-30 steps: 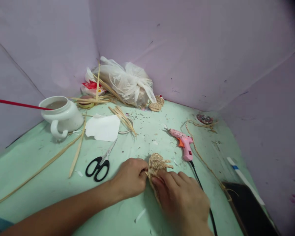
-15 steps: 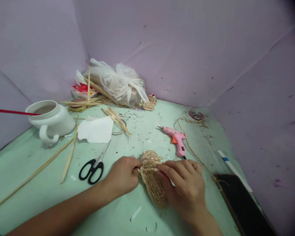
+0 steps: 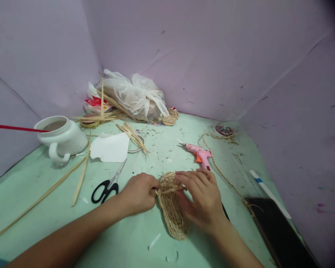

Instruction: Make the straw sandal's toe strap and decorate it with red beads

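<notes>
A small woven straw slipper (image 3: pixel 171 206) lies on the green table cover (image 3: pixel 58 208), toe end away from me. My left hand (image 3: pixel 138 193) is closed in a fist at the slipper's left edge, pinching the straw strap there. My right hand (image 3: pixel 202 197) rests on the slipper's right side, fingers curled over the strap across the top. A pink glue gun (image 3: pixel 199 155) lies just beyond my right hand, its black cord running under my wrist. Black-handled scissors (image 3: pixel 107 188) lie left of my left hand.
A white pot (image 3: pixel 61 139) with a red stick (image 3: pixel 13 128) stands at the left, with white paper (image 3: pixel 110 147) and loose straw strips (image 3: pixel 132 136) beside it. A plastic bag (image 3: pixel 132 95) fills the back corner. Twine (image 3: pixel 220 167) and a dark flat object (image 3: pixel 279 230) lie at the right.
My right hand has slid up from the slipper's heel to its strap, baring the sole. The view shifted slightly. My left hand kept its pinch.
</notes>
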`<state>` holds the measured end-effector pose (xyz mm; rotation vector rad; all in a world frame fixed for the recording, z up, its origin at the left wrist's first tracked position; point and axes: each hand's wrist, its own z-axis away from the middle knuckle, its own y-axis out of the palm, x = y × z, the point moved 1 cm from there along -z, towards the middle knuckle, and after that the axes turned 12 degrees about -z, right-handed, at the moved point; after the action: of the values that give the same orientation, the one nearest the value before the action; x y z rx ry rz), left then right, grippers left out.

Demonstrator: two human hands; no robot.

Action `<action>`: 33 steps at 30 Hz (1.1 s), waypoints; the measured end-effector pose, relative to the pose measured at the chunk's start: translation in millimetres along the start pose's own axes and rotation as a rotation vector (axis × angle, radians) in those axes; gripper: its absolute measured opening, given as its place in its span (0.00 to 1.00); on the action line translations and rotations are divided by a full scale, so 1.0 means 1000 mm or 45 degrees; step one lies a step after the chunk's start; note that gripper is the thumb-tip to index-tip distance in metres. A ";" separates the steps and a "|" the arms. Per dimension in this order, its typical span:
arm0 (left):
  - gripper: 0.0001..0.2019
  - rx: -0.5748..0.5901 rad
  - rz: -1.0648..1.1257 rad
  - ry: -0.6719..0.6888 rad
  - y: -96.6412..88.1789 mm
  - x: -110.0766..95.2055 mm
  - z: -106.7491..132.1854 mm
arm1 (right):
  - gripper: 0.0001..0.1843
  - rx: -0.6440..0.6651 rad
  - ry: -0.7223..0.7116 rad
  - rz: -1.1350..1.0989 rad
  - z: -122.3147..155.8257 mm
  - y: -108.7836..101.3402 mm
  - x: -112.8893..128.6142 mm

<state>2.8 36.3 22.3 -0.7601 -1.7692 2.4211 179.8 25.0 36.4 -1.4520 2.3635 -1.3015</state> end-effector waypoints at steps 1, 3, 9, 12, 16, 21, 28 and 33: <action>0.08 -0.004 -0.007 -0.002 0.000 0.000 0.000 | 0.12 0.009 0.028 -0.047 0.000 0.001 0.000; 0.08 -0.013 -0.017 -0.015 0.001 0.001 -0.001 | 0.13 0.016 0.069 -0.109 0.001 0.003 0.000; 0.08 -0.008 0.002 -0.054 -0.001 0.004 -0.005 | 0.10 -0.106 0.059 -0.075 0.003 0.005 0.000; 0.08 0.009 0.018 -0.050 -0.002 0.004 -0.006 | 0.11 -0.088 0.005 0.039 0.003 0.005 0.000; 0.09 -0.001 0.002 -0.049 -0.005 0.003 -0.006 | 0.10 -0.107 0.009 0.092 0.005 0.005 -0.001; 0.10 -0.024 -0.034 -0.085 -0.006 -0.001 -0.005 | 0.10 -0.138 -0.037 -0.030 0.010 0.007 0.000; 0.11 -0.003 0.027 -0.033 -0.009 0.006 -0.005 | 0.07 -0.163 0.056 0.109 0.006 0.006 0.001; 0.14 -0.493 0.174 -0.067 -0.020 0.008 0.006 | 0.06 -0.198 0.118 0.052 0.006 0.010 0.001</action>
<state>-11.6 40.6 39.4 -0.8795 -2.3173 2.2175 175.3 22.5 26.1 -1.4022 2.5926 -1.2260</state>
